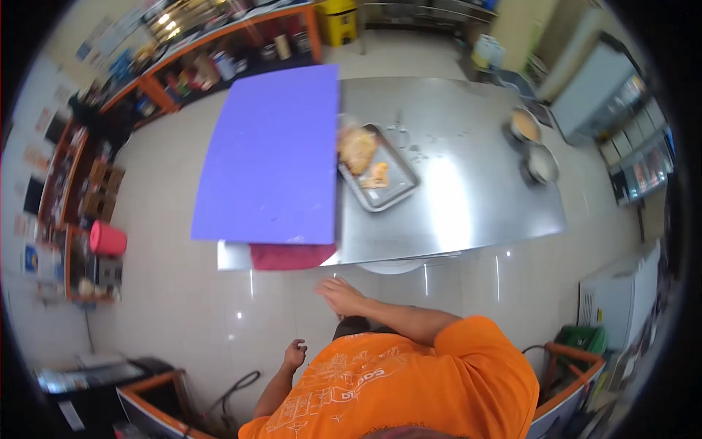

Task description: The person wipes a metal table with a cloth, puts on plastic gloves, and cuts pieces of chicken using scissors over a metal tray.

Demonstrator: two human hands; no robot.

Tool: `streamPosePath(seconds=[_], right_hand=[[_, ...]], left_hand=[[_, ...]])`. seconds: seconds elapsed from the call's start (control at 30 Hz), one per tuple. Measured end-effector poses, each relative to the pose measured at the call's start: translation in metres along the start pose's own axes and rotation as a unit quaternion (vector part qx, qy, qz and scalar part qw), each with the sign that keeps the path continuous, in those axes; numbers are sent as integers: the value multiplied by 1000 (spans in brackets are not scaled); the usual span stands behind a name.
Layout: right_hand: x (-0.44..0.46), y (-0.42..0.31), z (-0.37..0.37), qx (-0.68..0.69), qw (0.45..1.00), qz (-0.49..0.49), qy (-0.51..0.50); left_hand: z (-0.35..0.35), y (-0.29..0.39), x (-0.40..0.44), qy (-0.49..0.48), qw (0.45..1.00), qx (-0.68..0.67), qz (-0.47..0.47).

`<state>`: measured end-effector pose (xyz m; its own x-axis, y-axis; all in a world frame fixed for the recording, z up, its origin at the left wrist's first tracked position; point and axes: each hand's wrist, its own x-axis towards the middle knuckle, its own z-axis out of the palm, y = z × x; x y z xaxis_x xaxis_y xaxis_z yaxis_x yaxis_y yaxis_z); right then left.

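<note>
My right hand (340, 295) is held out in front of my body, just off the near edge of the steel table (482, 212). Its fingers are stretched out and nothing shows in them. Lower down on the left, my left hand (295, 353) hangs beside my body with loosely bent fingers and no visible object. Nearest to my right hand is a dark red cloth (294, 256), partly covered by a large purple board (270, 157) on the table. Against the board's right side stands a metal tray (401, 192) holding pale yellow-orange pieces of food (358, 150), partly in clear plastic.
Two metal bowls (542, 162) stand at the table's right end. Small wet-looking marks or bits (398, 132) lie behind the tray. Orange-framed shelves (153, 84) line the back left, with a pink bin (108, 238) on the left. A glass-door fridge (643, 175) stands on the right.
</note>
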<state>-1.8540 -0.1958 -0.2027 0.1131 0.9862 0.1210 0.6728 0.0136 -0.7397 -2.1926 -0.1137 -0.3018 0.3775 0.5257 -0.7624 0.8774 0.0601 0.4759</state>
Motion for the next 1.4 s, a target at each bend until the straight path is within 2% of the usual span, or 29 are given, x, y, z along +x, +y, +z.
streamPosePath(seconds=[0.03,0.07,0.13,0.2,0.27,0.37,0.4,0.47,0.5,0.53,0.63,0.7,0.83,0.93,1.03,1.07,1.13,1.2,1.27,1.33,1.4], right_hand=[[-46,23,-14,-6,999,36,36],[-92,50,-29,-11,995,73,72],[-189,101,-63,-54,965,222,127],[-286,124,-114,-59,909,333,242],[-376,119,-162,-53,820,461,336],[-500,120,-189,-36,706,533,465],[-534,121,-197,-15,691,557,461],[-600,116,-202,35,645,608,461],[-630,117,-208,40,643,599,475],[-655,120,-210,44,638,592,491],[-703,119,-230,56,596,603,528],[-727,119,-264,70,545,611,570],[-790,158,-292,76,482,635,599],[-844,196,-261,69,449,671,586],[-887,209,-220,156,408,730,525],[-896,207,-207,177,394,761,485],[-918,182,-211,223,323,775,496],[-949,178,-180,261,156,700,646],[-958,141,-190,220,30,607,763],[-968,132,-155,69,32,692,717],[-960,104,-200,149,-98,600,780]], left_hand=[[0,1,12,-20,999,47,15],[1,-11,32,-51,985,143,85],[3,-13,75,-114,910,330,225],[13,56,64,-117,928,333,121],[38,116,82,-174,874,419,173],[103,170,135,-244,807,484,235],[136,197,151,-266,786,496,256],[226,280,142,-238,803,469,279],[274,329,137,-224,811,455,292],[320,377,119,-253,850,370,276],[437,517,41,-295,818,318,378],[503,591,-10,-332,777,318,430],[614,685,-55,-412,725,312,455],[709,737,-84,-472,699,300,445],[809,792,-117,-529,667,305,425],[842,812,-137,-518,628,339,471],[918,844,-158,-561,566,365,482],[992,878,-203,-588,482,389,521],[1059,918,-263,-594,373,420,576],[1131,945,-311,-610,320,434,581],[1205,957,-350,-620,297,434,582]])
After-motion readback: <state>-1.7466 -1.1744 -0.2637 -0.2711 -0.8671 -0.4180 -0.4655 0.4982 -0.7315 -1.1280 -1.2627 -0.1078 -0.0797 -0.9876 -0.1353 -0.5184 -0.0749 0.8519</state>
